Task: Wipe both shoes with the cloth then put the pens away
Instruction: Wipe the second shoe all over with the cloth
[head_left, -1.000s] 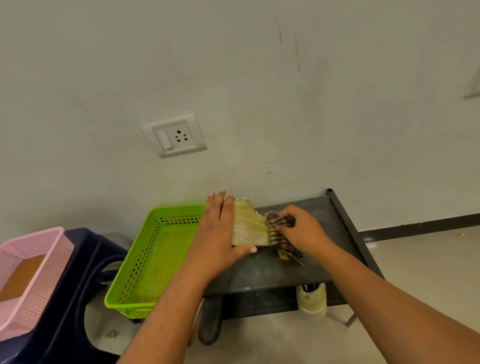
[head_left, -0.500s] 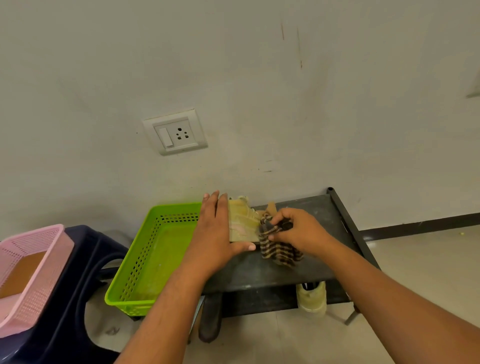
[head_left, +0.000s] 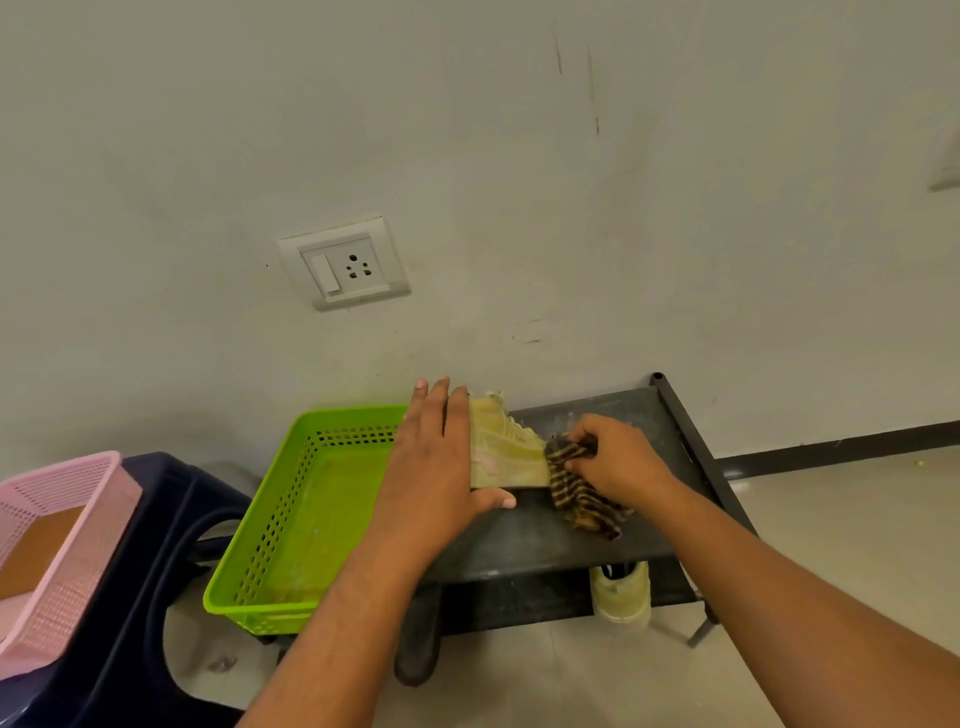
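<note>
Here, cloth (head_left: 584, 499) in right hand (head_left: 618, 457), touching shoe (head_left: 506, 452)

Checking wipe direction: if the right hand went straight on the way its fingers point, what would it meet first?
The pale shoe: the right hand points left, its striped cloth apparently against the toe; depth is unclear.

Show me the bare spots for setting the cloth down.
Bare: the tabletop right of the right hand, its near strip before the shoe, and the green basket floor. Crowded: mid-table, where the left hand and cloth meet the shoe.
</note>
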